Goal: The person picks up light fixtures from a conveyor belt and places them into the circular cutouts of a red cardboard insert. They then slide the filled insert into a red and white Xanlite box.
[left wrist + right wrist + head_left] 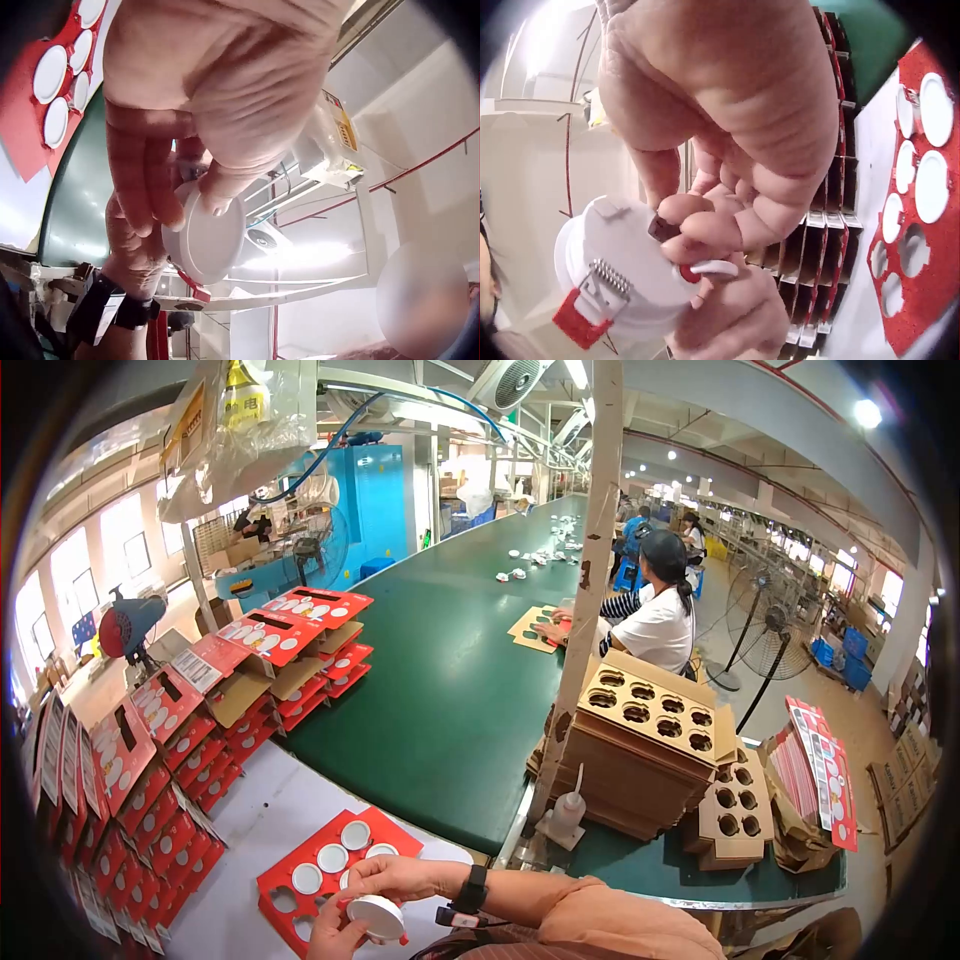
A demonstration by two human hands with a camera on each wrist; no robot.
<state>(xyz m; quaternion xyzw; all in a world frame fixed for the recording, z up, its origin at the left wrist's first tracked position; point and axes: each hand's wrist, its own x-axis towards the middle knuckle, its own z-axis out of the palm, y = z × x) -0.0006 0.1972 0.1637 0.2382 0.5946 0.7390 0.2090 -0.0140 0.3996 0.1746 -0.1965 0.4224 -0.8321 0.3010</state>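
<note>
A round white downlight (376,917) with red-tipped spring clips is held between both hands, over the near edge of the table. In the left wrist view, my left hand (217,97) pinches its rim, the thumb lying on the smooth white face. My right hand (727,127) has its bent fingertips on the back of the downlight housing (630,262), beside a small red-and-white part (714,268). One spring clip (607,279) shows there. Just beyond the hands lies a red card panel (275,875) with several white downlights (332,857) seated in its round holes; some holes hold none.
Stacks of red printed boxes (165,705) line the left. A green conveyor belt (440,700) runs away ahead, carrying loose downlights (540,558) far off. Right of a post stand brown cardboard inserts (640,760) and a white bottle (568,815). Another person (655,620) works beside the belt.
</note>
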